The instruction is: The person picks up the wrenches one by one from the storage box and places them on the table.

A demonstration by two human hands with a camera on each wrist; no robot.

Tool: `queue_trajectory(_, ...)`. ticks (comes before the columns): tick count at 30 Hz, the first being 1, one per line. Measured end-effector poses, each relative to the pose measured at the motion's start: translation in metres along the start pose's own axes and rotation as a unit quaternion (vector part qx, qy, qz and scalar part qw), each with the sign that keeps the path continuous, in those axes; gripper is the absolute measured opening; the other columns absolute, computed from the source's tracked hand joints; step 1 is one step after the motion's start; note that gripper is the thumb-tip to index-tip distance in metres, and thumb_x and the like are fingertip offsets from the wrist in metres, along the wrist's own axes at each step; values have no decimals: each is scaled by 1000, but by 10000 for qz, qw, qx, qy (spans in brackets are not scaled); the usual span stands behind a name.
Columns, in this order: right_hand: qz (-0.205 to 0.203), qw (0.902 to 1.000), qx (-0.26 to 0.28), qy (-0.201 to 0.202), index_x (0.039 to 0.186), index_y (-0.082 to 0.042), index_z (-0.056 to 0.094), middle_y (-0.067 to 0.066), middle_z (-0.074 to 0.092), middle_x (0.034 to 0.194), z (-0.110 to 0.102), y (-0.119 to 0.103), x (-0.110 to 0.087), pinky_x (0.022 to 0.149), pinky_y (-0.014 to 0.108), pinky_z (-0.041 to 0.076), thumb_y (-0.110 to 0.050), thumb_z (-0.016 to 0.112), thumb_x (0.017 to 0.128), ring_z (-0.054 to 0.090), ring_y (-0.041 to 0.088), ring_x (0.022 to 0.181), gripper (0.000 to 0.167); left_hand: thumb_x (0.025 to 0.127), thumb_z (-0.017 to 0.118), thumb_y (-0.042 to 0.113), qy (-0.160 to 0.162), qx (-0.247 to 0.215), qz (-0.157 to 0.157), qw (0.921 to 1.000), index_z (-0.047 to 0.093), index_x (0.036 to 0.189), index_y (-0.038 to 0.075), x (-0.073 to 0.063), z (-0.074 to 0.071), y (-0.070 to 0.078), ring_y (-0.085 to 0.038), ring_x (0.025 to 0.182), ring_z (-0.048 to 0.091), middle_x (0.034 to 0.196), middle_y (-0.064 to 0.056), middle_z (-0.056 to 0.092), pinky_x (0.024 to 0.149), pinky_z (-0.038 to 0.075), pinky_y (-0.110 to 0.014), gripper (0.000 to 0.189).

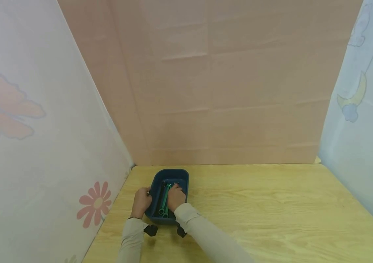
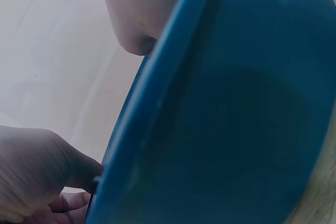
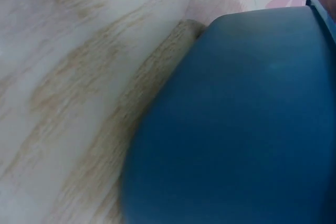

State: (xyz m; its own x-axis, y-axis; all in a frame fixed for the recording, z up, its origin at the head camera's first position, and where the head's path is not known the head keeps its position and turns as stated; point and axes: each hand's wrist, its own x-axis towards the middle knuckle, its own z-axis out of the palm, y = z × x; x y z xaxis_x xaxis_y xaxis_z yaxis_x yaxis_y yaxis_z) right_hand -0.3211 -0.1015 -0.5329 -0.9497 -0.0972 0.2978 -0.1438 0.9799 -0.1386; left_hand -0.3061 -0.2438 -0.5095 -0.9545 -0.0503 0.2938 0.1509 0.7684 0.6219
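A dark blue plastic bin (image 1: pixel 149 208) stands on the table at the left, in the head view. My left hand (image 1: pixel 141 201) grips its left rim, and the left wrist view shows that hand (image 2: pixel 37 174) with the thumb at the rim (image 2: pixel 152 93). Inside the bin lie green wrenches (image 1: pixel 164 204), their ring ends toward me. My right hand (image 1: pixel 176 198) reaches into the bin beside the wrenches; its fingertips are largely hidden, so I cannot tell whether they hold one. In the right wrist view the bin's outer wall (image 3: pixel 231 124) fills much of the picture.
Two dark wrist devices (image 1: pixel 151 230) sit near the bin's front end. The wood-grain table (image 1: pixel 272 208) stretches to the right. A pale wall with a flower print (image 1: pixel 97 204) rises close on the left, and a brown covering (image 1: pixel 232 91) closes the back.
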Motion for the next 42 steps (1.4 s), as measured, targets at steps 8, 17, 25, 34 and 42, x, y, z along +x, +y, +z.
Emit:
queue_trajectory(8,-36,9998,127,113,114,16,63,25,68,94,-10,0,-3,51,35,56,-17,80,80,69,24,63,50,73,48,-18,-87,0,-118,9999,63,115,-21,1,1,2,-10,49,26,113,-35,64,47,27,-27,45)
queue_trajectory(17,4,9987,514,4,108,15,63,20,61,81,-12,0,-1,51,36,56,-13,81,79,65,24,58,44,73,49,-18,-81,48,-235,9997,64,116,-20,3,1,0,-11,51,28,114,-35,64,48,29,-27,46)
queue_trajectory(25,81,9953,944,-193,103,15,61,20,57,78,-14,4,6,52,39,56,-9,77,83,65,28,60,35,72,48,-18,-62,33,-168,9998,65,114,-19,2,0,1,-11,50,30,113,-35,64,47,31,-26,45)
queue_trajectory(34,113,9914,1200,-513,113,17,58,23,58,82,-11,8,8,56,39,57,-6,75,84,66,30,66,41,72,48,-18,-123,41,-211,9997,64,115,-20,1,2,-2,-11,51,31,114,-35,64,48,32,-27,46)
queue_trajectory(42,-13,9844,1581,-777,109,15,57,23,59,85,-31,13,10,63,43,56,-4,76,82,65,34,76,39,72,49,-18,-79,88,-115,9999,65,114,-19,3,2,-2,-11,50,28,115,-35,64,47,29,-27,46)
